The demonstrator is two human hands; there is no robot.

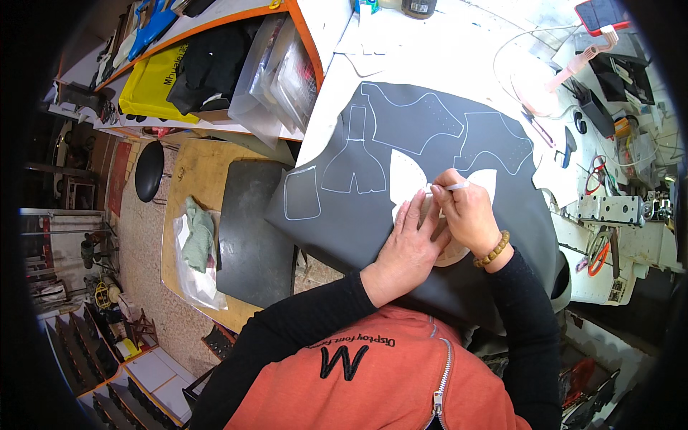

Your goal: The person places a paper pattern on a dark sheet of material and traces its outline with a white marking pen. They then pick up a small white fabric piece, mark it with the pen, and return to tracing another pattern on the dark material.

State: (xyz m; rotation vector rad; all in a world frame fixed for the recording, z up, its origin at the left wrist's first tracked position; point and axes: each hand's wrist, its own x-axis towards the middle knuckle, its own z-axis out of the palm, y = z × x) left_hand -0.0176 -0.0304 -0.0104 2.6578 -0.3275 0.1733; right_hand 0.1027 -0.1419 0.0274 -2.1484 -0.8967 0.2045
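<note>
A large dark grey sheet (340, 231) of leather-like material is spread in front of me, with several pattern-piece outlines drawn on it in white. On it lies a white paper template (407, 172) with a notched top, partly hidden under my hands. My left hand (407, 254) presses on the template, fingers stretched out flat. Close beside those fingertips, my right hand (469, 218) pinches a slim white pen (456, 186), its tip near the template's notch. Whether the tip touches the sheet is hidden by my fingers.
At the right stand a sewing machine (609, 209), red-handled scissors (595, 174) and a pink phone holder (573, 64). On the left, a wooden table (188, 154) bears a black board (251, 251) and a plastic bag with green cloth (198, 240). A shelf (304, 29) rises at the upper left.
</note>
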